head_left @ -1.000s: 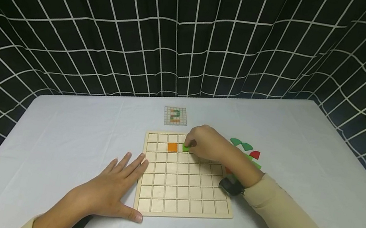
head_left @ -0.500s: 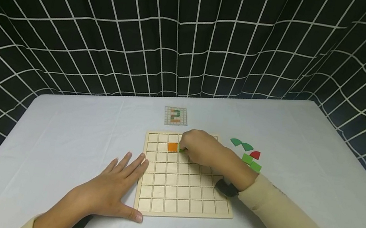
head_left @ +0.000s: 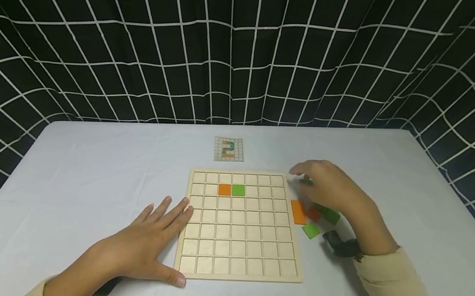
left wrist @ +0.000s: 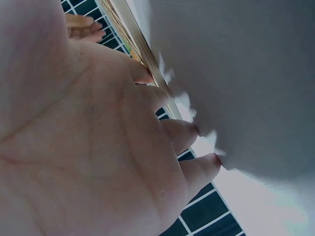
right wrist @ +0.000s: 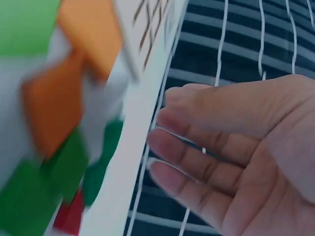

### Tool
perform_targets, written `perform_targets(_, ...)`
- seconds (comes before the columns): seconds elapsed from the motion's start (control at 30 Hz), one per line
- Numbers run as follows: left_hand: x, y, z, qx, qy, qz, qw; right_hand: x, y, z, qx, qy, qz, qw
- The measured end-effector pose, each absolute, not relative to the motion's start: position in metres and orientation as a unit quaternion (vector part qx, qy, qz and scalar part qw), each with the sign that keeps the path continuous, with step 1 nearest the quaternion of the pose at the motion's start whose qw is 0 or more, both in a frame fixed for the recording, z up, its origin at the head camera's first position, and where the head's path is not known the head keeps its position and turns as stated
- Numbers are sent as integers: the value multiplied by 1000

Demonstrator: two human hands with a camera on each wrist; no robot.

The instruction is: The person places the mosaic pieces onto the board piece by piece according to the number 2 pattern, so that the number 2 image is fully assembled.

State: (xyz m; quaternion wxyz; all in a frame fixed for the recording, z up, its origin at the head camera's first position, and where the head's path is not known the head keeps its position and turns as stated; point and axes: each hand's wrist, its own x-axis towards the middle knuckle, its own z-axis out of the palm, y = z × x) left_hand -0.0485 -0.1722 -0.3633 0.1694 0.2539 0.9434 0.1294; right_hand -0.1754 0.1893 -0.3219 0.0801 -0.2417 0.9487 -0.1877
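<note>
A square wooden grid board (head_left: 247, 233) lies on the white-covered table. In its second row from the far side, an orange square tile (head_left: 224, 189) and a light green square tile (head_left: 238, 190) sit side by side. My left hand (head_left: 142, 247) rests spread at the board's left edge, fingertips and thumb on or against the rim. Past the far right corner hovers my right hand (head_left: 330, 184), holding nothing, with fingers loosely bent. Close under it is a dark green rounded piece (head_left: 305, 182); the right wrist view shows dark green (right wrist: 93, 182) and red (right wrist: 70, 216) pieces, blurred.
Loose orange tiles (head_left: 299, 212) and a light green tile (head_left: 311, 230) lie right of the board, with more green ones partly hidden by the right hand. A small patterned grid card (head_left: 229, 149) lies beyond the board. A black curtain with white lines (head_left: 255, 41) surrounds the table.
My right hand has let go of the light green tile, which now lies beside the orange one in the board. It has moved right, over the loose pieces. The left hand stays put.
</note>
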Motion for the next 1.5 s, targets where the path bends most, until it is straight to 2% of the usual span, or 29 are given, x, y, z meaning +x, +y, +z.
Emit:
perform_targets(0.1,-49,-173,-362,254,943,132,168,-180,206,-323,-201,962,-163,89)
perform_targets(0.27,-49,-173,-363,249,944,133,170,-188,211,-331,-185,966,-151,99)
perform_targets(0.53,-48,-173,-362,252,944,132,170,-190,206,-346,-202,967,-144,64)
perform_targets(1.1,-48,-173,-362,248,944,137,170,-188,204,-346,-180,963,-180,85)
perform_targets(1.5,-48,-172,-363,248,945,130,168,-184,195,-342,-216,950,-209,79)
